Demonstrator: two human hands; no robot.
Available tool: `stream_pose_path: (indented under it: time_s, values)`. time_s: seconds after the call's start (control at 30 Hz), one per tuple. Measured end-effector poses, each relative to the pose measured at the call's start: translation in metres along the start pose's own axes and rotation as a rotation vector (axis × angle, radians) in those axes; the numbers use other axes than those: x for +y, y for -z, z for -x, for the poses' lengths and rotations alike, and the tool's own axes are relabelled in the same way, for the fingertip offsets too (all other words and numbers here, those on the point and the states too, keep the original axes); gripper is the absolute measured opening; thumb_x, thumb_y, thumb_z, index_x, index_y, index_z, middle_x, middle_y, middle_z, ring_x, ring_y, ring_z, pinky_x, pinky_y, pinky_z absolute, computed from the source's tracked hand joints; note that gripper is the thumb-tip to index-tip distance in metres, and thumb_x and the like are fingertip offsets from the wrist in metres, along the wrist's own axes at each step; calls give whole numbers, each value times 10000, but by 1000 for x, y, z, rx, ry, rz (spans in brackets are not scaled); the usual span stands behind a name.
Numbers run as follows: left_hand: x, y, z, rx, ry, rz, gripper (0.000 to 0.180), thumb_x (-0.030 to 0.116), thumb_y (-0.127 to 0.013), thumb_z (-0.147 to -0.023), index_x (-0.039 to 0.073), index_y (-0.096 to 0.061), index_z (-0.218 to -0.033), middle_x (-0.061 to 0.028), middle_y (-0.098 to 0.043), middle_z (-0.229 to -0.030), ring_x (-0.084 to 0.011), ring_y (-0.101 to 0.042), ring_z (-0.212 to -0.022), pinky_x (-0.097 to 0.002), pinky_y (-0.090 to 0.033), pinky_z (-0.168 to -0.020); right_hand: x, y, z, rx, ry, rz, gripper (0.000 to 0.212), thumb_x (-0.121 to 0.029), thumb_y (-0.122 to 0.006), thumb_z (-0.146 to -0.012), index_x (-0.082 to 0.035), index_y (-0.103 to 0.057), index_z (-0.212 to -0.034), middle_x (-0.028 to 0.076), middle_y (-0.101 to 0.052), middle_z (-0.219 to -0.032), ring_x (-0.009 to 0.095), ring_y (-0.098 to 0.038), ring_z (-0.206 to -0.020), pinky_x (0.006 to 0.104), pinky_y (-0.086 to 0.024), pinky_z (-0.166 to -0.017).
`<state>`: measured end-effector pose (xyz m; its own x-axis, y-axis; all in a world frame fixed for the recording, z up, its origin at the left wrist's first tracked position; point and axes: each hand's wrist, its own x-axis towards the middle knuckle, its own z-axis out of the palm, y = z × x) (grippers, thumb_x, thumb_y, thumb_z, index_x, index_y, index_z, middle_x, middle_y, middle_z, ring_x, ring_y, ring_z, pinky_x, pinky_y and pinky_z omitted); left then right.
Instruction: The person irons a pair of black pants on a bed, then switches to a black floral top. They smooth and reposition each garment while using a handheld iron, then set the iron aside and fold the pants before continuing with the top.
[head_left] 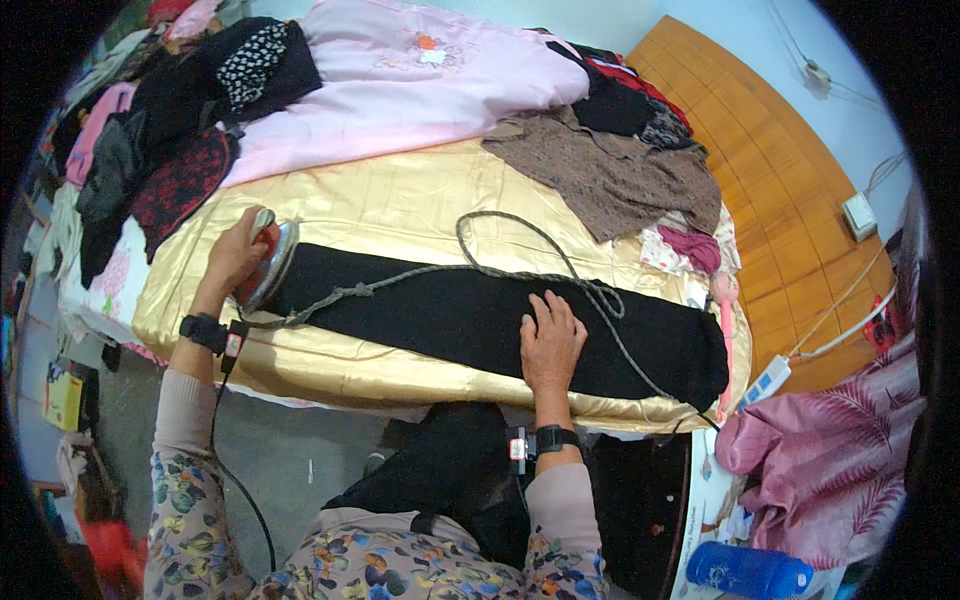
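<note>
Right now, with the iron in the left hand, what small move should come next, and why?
Probably the right hand should lift the grey cord aside: it lies across the black cloth, while the left hand holds the iron at the cloth's left end, so the cord could get in the way.

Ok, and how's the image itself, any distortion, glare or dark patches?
In the head view, the wooden headboard looks bowed near the fisheye rim and the corners are black; also there, folds of the glossy gold sheet shine softly, while the black garment shows little surface detail.
</note>
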<state>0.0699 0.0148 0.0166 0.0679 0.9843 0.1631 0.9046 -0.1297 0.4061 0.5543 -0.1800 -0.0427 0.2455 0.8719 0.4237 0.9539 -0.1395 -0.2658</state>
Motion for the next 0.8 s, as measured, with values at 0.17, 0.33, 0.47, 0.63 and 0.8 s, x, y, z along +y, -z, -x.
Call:
stream_pose_path:
  time_s: [0.17, 0.33, 0.47, 0.63, 0.8]
  values:
    - [0, 6, 12, -7, 35, 11, 555, 134, -707, -875, 199, -511, -1390, -252, -730, -1093, -467, -696, -1046, -508, -554, -863, 1, 0, 0, 3, 10, -9, 381, -244, -628, -991, -125, -648, -1352, 111, -572, -1472, 291, -480, -1409, 496, -317, -1164]
    - [-6, 12, 21, 14, 58, -56, 572, 163, -685, -877, 198, -497, -1415, -251, -733, -1070, -445, -703, -1027, -524, -546, -859, 3, -2, -1, -5, 15, -18, 377, -253, -615, -997, -126, -652, -1350, 112, -579, -1470, 290, -485, -1407, 496, -309, -1169]
    - [-8, 14, 13, -8, 112, -58, 611, 193, -699, -881, 198, -482, -1453, -253, -730, -1113, -447, -700, -1051, -501, -545, -894, 3, -2, -1, -23, 6, -9, 376, -258, -603, -1004, -127, -652, -1353, 112, -572, -1496, 300, -472, -1426, 503, -298, -1180]
    - [-7, 17, -1, 21, 163, -128, 640, 206, -694, -859, 199, -484, -1463, -262, -726, -1131, -448, -695, -1067, -515, -545, -916, 2, -1, 1, -34, 0, 20, 378, -251, -598, -1018, -137, -638, -1376, 101, -552, -1509, 302, -465, -1432, 514, -295, -1184]
    - [-14, 19, -10, 32, 214, -119, 618, 191, -680, -859, 170, -492, -1447, -277, -713, -1159, -452, -684, -1094, -523, -535, -938, 2, 1, 0, -38, 5, 16, 372, -254, -598, -1022, -133, -639, -1371, 95, -558, -1496, 294, -467, -1429, 512, -299, -1182]
